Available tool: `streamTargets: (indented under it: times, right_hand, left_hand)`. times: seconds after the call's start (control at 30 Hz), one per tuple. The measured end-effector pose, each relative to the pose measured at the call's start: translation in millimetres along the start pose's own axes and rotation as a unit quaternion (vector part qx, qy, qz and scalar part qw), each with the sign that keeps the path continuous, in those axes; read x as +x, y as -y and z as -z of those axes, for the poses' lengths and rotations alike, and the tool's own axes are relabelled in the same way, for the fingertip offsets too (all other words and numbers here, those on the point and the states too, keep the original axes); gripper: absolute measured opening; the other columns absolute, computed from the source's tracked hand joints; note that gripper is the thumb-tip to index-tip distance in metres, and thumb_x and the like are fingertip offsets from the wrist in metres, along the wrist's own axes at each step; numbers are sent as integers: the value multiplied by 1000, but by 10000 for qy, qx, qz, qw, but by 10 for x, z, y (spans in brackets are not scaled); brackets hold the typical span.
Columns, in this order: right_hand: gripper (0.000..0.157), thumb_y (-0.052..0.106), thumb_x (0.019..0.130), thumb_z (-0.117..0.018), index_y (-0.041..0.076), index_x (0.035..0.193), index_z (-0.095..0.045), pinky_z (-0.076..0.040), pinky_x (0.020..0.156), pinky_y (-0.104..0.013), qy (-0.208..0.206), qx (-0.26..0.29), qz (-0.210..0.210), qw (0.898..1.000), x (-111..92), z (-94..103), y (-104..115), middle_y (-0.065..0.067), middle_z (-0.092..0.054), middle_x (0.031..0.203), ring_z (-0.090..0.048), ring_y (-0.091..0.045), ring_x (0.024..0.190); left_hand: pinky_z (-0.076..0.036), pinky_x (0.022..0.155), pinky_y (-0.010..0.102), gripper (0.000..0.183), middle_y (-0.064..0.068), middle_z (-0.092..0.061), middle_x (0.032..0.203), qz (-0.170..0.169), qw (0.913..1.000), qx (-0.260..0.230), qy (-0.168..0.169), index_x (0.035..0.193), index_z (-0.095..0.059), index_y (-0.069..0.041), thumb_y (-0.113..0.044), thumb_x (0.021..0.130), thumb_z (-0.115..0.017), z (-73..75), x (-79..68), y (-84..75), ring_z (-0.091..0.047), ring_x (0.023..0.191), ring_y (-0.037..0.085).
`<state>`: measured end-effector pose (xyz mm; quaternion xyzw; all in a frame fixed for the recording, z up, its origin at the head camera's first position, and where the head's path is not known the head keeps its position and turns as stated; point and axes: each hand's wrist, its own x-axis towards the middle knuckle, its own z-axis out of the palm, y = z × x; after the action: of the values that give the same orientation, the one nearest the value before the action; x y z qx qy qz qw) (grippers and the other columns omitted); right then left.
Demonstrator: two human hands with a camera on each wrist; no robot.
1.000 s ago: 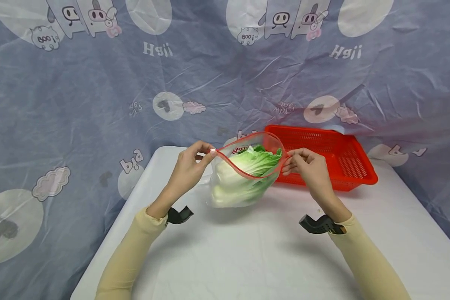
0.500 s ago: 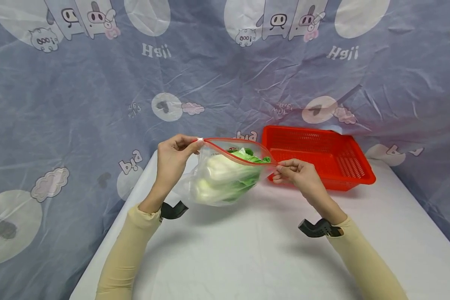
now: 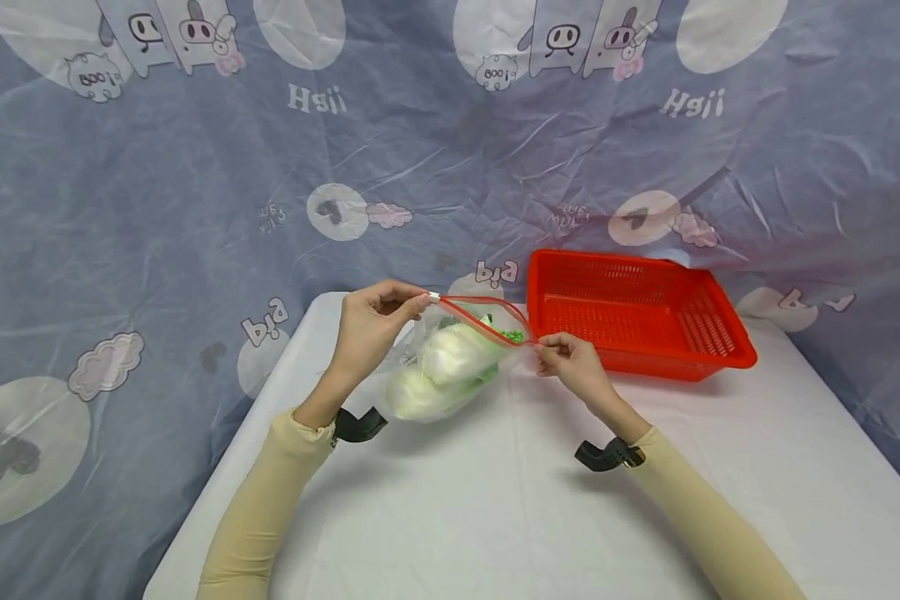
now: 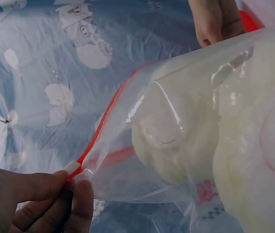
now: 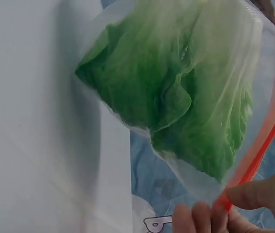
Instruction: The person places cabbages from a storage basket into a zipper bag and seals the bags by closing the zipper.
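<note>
A clear zip bag (image 3: 408, 350) with a red zip edge (image 3: 468, 320) hangs tilted over the table, its mouth partly spread. Two napa cabbages (image 3: 450, 354) lie inside, pale bases toward the left and green leaves (image 5: 176, 92) toward the right. At the bag's left corner, my left hand (image 3: 371, 329) pinches the red edge between thumb and fingers, right at the white slider (image 4: 72, 167). My right hand (image 3: 579, 367) pinches the opposite end of the red edge; in the right wrist view its thumb (image 5: 253, 194) presses on the strip.
A red perforated plastic basket (image 3: 630, 360) stands behind my right hand at the back right of the white-covered table (image 3: 450, 517). A patterned blue-grey cloth (image 3: 435, 150) hangs behind the table.
The bag first swung left with both hands, its mouth narrowing. Since then my left hand has come back right and slightly down, and my right hand has moved a little left and lower.
</note>
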<state>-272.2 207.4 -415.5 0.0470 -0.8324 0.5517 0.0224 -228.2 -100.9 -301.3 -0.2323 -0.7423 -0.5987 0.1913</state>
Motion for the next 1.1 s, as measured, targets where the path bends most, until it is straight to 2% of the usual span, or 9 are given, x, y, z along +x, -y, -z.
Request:
streamTargets:
  times: [0.1, 0.2, 0.27, 0.37, 0.5, 0.67, 0.73, 0.9, 1.1]
  right_hand:
    - [21, 19, 93, -62, 4, 108, -66, -52, 70, -20, -589, -869, 639, 9924, -1, -20, 59, -13, -64, 96, -62, -21, 82]
    - [18, 19, 91, -65, 11, 108, -68, -49, 76, -25, -1063, -1181, 1482, 9761, -56, -63, 266, -5, -65, 101, -61, -19, 90]
    - [22, 20, 90, -68, 13, 112, -67, -50, 86, -30, -1036, -1110, 2129, 9652, -106, -107, 449, -3, -66, 107, -63, -18, 98]
    - [30, 16, 86, -72, 12, 115, -66, -49, 93, -37, -714, -889, 3107, 9436, -177, -192, 709, -3, -67, 112, -63, -18, 104]
    - [28, 6, 80, -77, 10, 107, -69, -52, 87, -34, -450, -586, 3967, 9150, -202, -303, 902, -2, -70, 102, -65, -13, 97]
    - [20, -1, 77, -77, 10, 94, -73, -49, 71, -20, -617, -424, 4335, 8980, -198, -364, 923, -1, -69, 86, -59, -8, 77]
    - [20, -1, 79, -75, 10, 95, -72, -46, 68, -17, -545, -446, 4387, 8958, -203, -368, 915, -1, -68, 85, -55, -8, 74]
    - [15, 3, 84, -72, 10, 96, -68, -45, 68, -19, -407, -817, 4507, 8880, -230, -364, 941, 1, -65, 88, -54, -7, 75]
    - [15, 4, 83, -73, 10, 94, -65, -52, 71, -20, -458, -1230, 4426, 8870, -271, -311, 901, 3, -63, 87, -57, -6, 79]
  left_hand:
    - [-56, 68, 32, 12, 18, -72, 84, -76, 9998, 189, 35, 94, -72, 0, -9, 87, -71, -87, -2, 91, -68, 70, 22]
    - [-56, 67, 29, 11, 10, -72, 82, -211, 9990, 382, 114, 93, -73, -6, -14, 87, -72, -191, -2, 163, -68, 70, 21]
    - [-55, 68, 27, 9, 7, -72, 83, -381, 9979, 475, 200, 92, -72, -8, -16, 87, -71, -261, -4, 171, -69, 71, 18]
    - [-55, 71, 27, 7, 3, -71, 83, -666, 9961, 488, 296, 91, -72, -10, -16, 87, -72, -356, -11, 163, -68, 71, 17]
    - [-54, 74, 26, 6, 1, -70, 85, -894, 9939, 515, 388, 90, -73, -11, -16, 86, -73, -464, -40, 134, -67, 73, 15]
    - [-55, 74, 28, 7, 5, -71, 85, -813, 9952, 388, 378, 91, -73, -8, -11, 85, -71, -552, -99, 107, -67, 75, 14]
    - [-55, 72, 30, 7, 9, -71, 85, -774, 9961, 242, 342, 91, -72, -3, -7, 86, -70, -560, -129, 44, -66, 74, 16]
    - [-53, 68, 27, 6, 16, -69, 82, -666, 9974, 8, 263, 90, -68, 4, 0, 86, -68, -532, -176, -109, -63, 70, 17]
    - [-49, 68, 22, 7, 16, -67, 81, -703, 9973, -13, -223, 91, -67, 0, -6, 89, -67, -441, -118, 119, -60, 70, 19]
